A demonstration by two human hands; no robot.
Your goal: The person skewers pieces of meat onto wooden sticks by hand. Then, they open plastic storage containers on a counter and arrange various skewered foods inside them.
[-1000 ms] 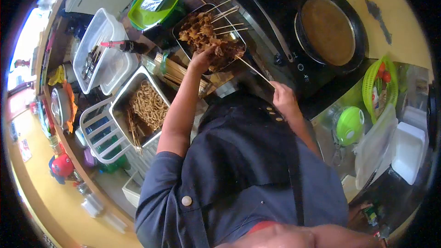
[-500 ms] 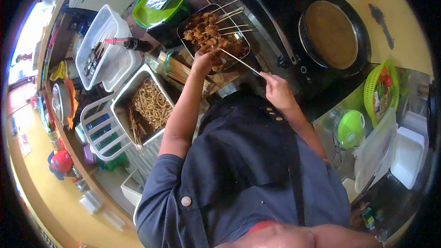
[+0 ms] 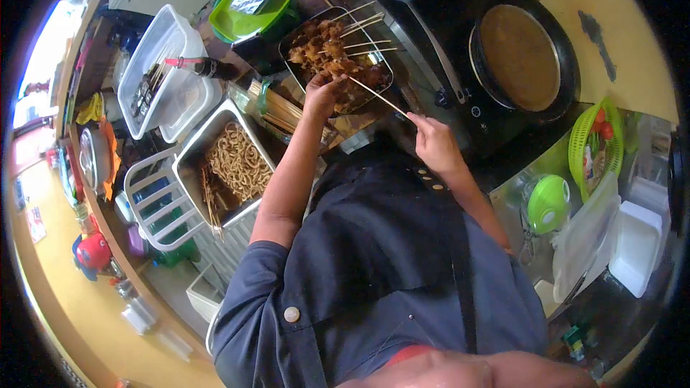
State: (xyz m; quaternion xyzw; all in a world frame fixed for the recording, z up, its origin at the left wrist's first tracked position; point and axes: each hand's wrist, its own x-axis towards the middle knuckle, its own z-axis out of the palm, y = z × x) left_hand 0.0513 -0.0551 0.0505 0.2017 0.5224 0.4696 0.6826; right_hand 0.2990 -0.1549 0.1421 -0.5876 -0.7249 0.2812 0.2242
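My right hand (image 3: 437,145) is closed around the lower end of a thin wooden skewer (image 3: 378,95), which slants up and left over a metal tray (image 3: 374,59). At the skewer's upper end my left hand (image 3: 323,93) is closed, its fingertips pinching what looks like a piece of brown meat. Battered or sauced meat chunks (image 3: 310,47) are heaped in the tray below. Several finished-looking skewers lie there with their sticks (image 3: 370,23) poking out over the right rim. Left of my forearm, bare wooden sticks (image 3: 280,109) lie bundled in plastic.
A white container with coiled pale-brown food (image 3: 237,162) stands at the left. Beyond it are a clear plastic tub (image 3: 159,65), a sauce bottle (image 3: 215,68) and a green container (image 3: 277,7). At the right, a ladle (image 3: 431,25) lies beside a pan of brown sauce (image 3: 521,57) and a green basket (image 3: 577,151).
My left hand has shifted very slightly at the skewer's tip, its fingers still pinched there. My right hand keeps its hold with hardly any movement.
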